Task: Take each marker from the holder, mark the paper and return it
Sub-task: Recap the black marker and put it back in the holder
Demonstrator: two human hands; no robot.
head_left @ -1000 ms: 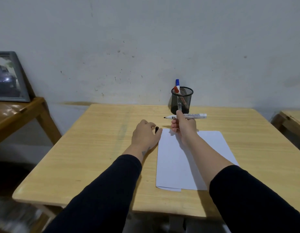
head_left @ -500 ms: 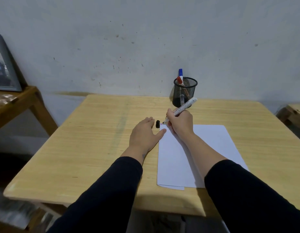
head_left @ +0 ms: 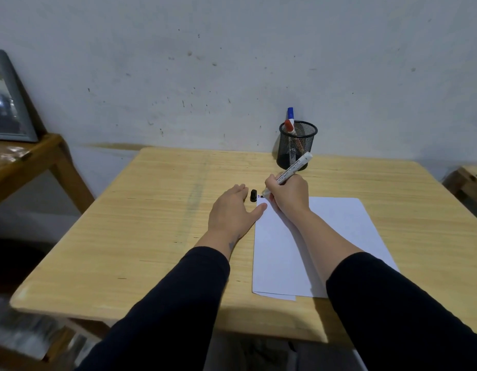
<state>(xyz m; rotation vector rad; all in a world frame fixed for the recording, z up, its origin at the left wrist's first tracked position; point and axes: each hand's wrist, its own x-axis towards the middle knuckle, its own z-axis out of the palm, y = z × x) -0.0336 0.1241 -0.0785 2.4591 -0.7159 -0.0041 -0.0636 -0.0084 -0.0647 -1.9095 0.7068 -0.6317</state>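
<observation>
The marker point(head_left: 290, 170), a white barrel with printed lettering, slants up and back from the right hand point(head_left: 288, 195), which pinches it near its dark tip; the tip meets the far left corner of the paper point(head_left: 336, 226). Its small black cap point(head_left: 253, 195) stands on the table point(head_left: 151, 223) just beside that corner. The left hand point(head_left: 232, 210) lies flat and spread, thumb touching the paper's edge. Behind, a round black mesh holder point(head_left: 297, 145) carries 2 markers, 1 red-capped point(head_left: 289, 126), 1 blue-capped point(head_left: 290, 112). The table is pale grained wood with rounded corners, set against a scuffed, speckled white wall point(head_left: 232, 62). A framed picture point(head_left: 7, 103) leans on a darker side table point(head_left: 25, 159) at left.
</observation>
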